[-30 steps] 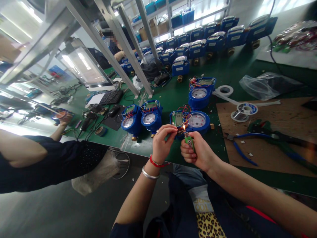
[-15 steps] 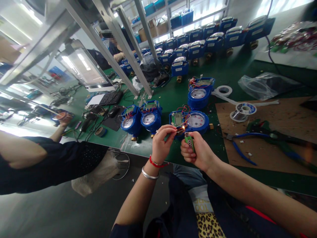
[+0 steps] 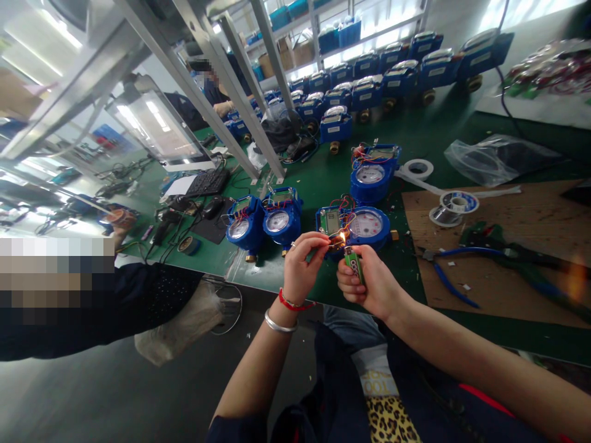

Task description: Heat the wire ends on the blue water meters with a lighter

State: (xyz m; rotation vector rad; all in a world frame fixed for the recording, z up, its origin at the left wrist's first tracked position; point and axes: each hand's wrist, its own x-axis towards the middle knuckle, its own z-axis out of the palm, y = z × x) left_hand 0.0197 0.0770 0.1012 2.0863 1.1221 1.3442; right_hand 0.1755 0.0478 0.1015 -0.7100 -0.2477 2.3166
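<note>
My right hand is closed around a green lighter, held upright with a lit flame at its top. Just left of the flame, my left hand pinches thin wires between thumb and fingertips. These wires are at the near side of a blue water meter, whose small display board and coloured wires lie exposed. Behind it is a second opened meter. To the left stand two more blue meters with wires showing.
On the cardboard sheet at right lie a solder wire spool and blue-handled cutters. A tape roll and plastic bag are behind. Rows of meters line the back. A co-worker sits at left near the keyboard.
The lighter's flame has grown taller and brighter. Both hands hold nearly the same positions, and the meters have not moved.
</note>
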